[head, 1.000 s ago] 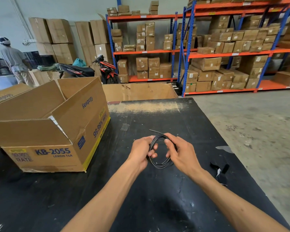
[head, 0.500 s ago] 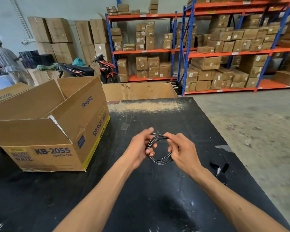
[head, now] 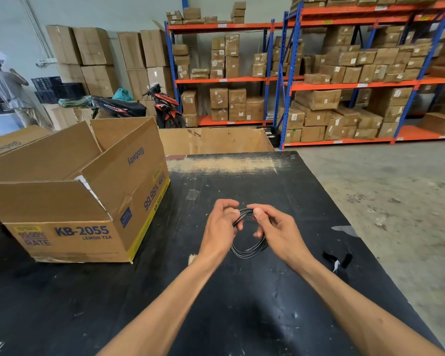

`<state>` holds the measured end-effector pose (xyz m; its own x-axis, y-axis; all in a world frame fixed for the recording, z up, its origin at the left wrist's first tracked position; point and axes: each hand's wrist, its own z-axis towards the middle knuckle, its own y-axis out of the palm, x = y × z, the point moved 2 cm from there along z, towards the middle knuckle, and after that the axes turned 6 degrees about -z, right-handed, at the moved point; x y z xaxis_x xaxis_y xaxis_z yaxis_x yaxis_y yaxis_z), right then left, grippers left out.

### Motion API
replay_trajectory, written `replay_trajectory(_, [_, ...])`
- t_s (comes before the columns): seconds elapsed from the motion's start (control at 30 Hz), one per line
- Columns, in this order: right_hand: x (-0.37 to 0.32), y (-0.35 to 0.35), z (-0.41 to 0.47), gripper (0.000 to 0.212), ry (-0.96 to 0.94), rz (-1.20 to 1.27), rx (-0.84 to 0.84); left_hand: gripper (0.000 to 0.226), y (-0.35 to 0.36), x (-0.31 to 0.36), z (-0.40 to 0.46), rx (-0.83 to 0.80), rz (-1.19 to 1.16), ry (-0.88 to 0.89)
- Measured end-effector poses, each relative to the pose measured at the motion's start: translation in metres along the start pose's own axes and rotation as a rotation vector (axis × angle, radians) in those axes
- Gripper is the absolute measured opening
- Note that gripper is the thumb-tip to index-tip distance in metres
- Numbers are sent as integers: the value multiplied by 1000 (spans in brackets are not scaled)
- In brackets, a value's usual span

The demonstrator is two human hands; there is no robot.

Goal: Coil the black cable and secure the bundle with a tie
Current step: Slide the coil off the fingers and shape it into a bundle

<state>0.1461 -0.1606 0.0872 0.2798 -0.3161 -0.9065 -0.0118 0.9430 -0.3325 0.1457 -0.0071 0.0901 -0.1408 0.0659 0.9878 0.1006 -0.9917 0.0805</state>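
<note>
A thin black cable (head: 248, 250) is wound into a small coil of several loops, held above the black table (head: 242, 317). My left hand (head: 220, 227) grips the coil's left side. My right hand (head: 278, 231) pinches the top of the coil between thumb and fingers. The upper part of the coil is hidden behind both hands; the lower loops hang free between them. A short black tie (head: 338, 258) with a white tag lies on the table to the right of my right hand.
An open cardboard box (head: 70, 209) marked KB-2055 stands on the table's left. The table's right edge drops to a concrete floor (head: 396, 201). Shelves with cartons (head: 319, 80), a motorbike (head: 144, 106) and a person (head: 8, 88) stand at the back.
Both hands have lifted the coil slightly and drawn its top together. My right thumb now pinches the top strands, and the coil hangs narrower.
</note>
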Motion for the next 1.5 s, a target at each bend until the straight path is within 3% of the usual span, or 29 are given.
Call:
replay_trajectory(0.3, [-7, -12, -4, 22, 40, 262, -45, 8, 3, -4, 5, -1, 66, -47])
replay_trajectory(0.4, [-3, -14, 1, 17, 101, 367, -7, 13, 4, -1, 1, -29, 165, -67])
replay_trajectory(0.5, [2, -12, 6, 15, 178, 461, 41, 20, 5, -2, -5, -93, 351, 24])
replay_trajectory(0.6, [9, -12, 10, 14, 236, 476, 67, 17, 3, -5, -3, -170, 416, 71])
replay_trajectory(0.77, [18, -13, 12, 7, 276, 436, 35, 15, 2, 3, 9, -235, 536, -12])
replay_trajectory(0.93, [22, -16, 11, 14, 224, 404, 6, 25, 12, 8, 6, -252, 726, 123])
replay_trajectory(1.07, [28, -26, 10, 24, 3, 42, -75, 28, 18, 3, 5, -228, 807, 224])
replay_trajectory(1.27, [37, -37, 6, 16, -602, -791, -22, 23, 31, -4, 5, -289, 935, 226])
replay_trajectory(1.4, [50, -36, 1, 30, -594, -1097, -119, 19, 41, -5, 5, -374, 1140, 264])
replay_trajectory(1.5, [53, -39, 3, 18, -547, -1157, -184, 18, 46, -6, 8, -413, 1148, 229])
